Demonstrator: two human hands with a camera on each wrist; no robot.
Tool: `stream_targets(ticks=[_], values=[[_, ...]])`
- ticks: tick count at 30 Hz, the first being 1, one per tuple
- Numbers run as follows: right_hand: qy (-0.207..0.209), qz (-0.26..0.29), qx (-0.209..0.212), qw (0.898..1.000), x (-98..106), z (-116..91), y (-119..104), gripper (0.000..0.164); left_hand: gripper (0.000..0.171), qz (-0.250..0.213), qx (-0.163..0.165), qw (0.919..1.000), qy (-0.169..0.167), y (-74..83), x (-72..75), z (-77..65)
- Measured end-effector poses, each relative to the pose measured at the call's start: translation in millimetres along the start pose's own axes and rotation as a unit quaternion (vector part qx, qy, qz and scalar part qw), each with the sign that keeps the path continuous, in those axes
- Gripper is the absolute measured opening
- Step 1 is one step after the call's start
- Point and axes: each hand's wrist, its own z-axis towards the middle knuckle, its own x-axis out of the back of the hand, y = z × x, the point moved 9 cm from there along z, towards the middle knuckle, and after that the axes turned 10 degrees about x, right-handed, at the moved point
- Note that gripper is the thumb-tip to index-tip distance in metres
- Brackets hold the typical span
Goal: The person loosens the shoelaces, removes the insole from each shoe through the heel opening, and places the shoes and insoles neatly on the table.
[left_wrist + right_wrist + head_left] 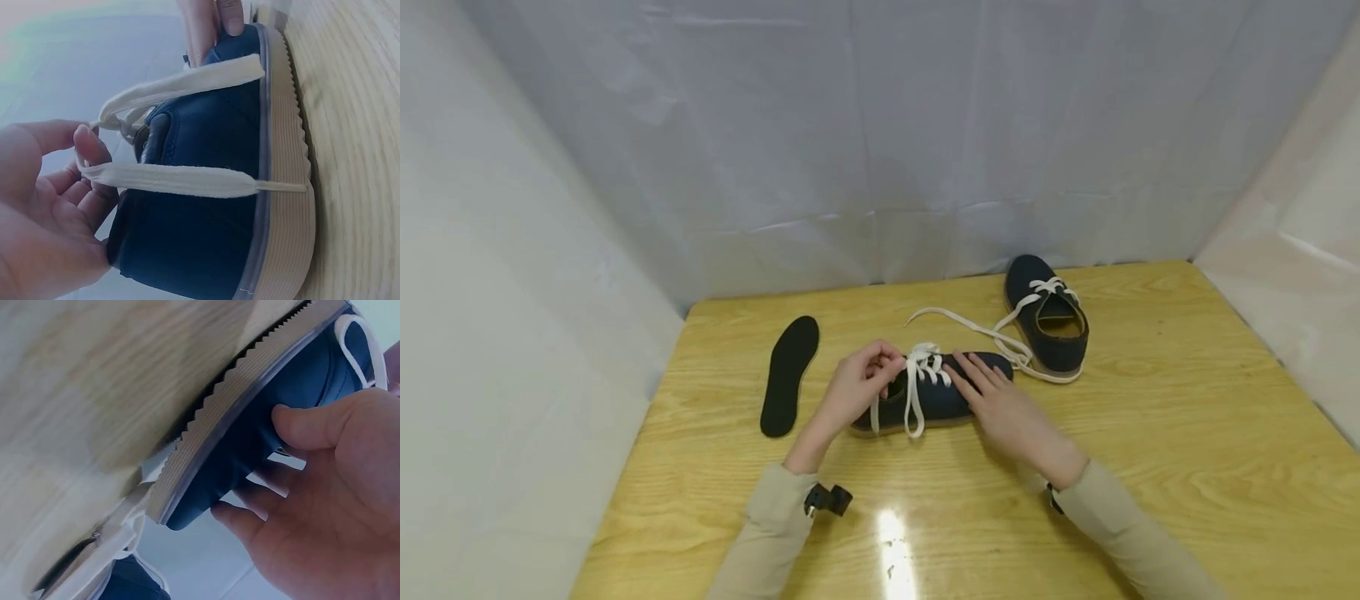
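A dark blue shoe [938, 400] with a tan sole lies on the table, toe to the right. Its white shoelace [914, 398] is tied in a bow at the top of the tongue. My left hand [859, 385], above the heel opening, pinches the lace between thumb and index finger. From that pinch a lace end with its tip [281, 186] hangs down the shoe's side. My right hand [1003, 412] rests on the toe with fingers spread; in the right wrist view its thumb [300, 428] lies against the near side.
A second dark blue shoe [1037, 333] stands at the back right. Its loose white lace [958, 317] trails left across the wooden table [685, 500]. A black insole [790, 375] lies to the left. Pale sheeting [880, 150] rises behind the table and at both sides.
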Motion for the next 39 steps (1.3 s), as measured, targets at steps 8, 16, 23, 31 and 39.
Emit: stream_targets(ticks=[8, 16, 23, 31, 39], values=[[0.010, 0.025, -0.015, 1.000, -1, 1, 1, 0.052, 0.019, 0.015, 0.004, 0.9996, 0.023, -1.6, 14.4, -2.8], [0.025, 0.051, -0.049, 0.997, -2, 7, -1, 0.059, 0.023, -0.012, 0.000, 0.9993, 0.034, -5.0, 32.2, -9.8], [0.034, 0.044, -0.071, 0.996, -1, 7, 2, 0.054, 0.024, 0.122, -0.010, 0.9903, 0.065, 0.3, 44.3, -21.5], [0.041, 0.040, -0.063, 0.996, 2, 7, 2, 0.054, 0.016, 0.208, -0.016, 0.9761, 0.060, 4.8, 42.0, -27.8], [0.025, 0.061, -0.071, 0.995, 0, 8, 1, 0.054, 0.022, 0.209, -0.051, 0.9701, 0.112, 13.0, 56.8, -31.8]])
